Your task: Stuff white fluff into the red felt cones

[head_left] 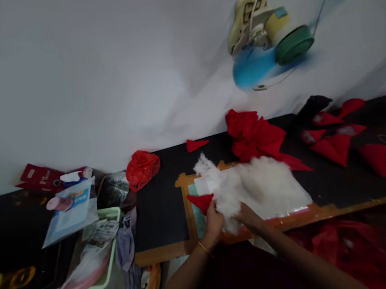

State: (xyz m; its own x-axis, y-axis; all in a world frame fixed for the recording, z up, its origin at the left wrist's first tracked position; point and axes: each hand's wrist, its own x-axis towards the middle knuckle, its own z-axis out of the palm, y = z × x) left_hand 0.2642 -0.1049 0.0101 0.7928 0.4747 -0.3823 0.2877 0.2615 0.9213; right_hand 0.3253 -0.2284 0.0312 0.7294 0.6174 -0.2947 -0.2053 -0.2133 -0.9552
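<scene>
My left hand [213, 221] is closed on a small red cloth cone [200, 203], whose pointed end sticks out to the left. Beside it, my right hand [248, 217] grips a tuft of white fluffy stuffing [227, 200] at the mouth side of the cone; its fingertips are partly buried in the fluff. A larger heap of stuffing [267, 182] lies just behind and to the right of my hands. Whether any fluff is inside the cone cannot be seen.
A pile of red cloth [254, 134] lies behind the stuffing, with one red cone [197, 144] to its left. Several red cones [334, 148] lie at the right. A red plastic bag [142, 169] and a green-rimmed basket [112, 250] are left. A blurred fan [257, 65] hangs above.
</scene>
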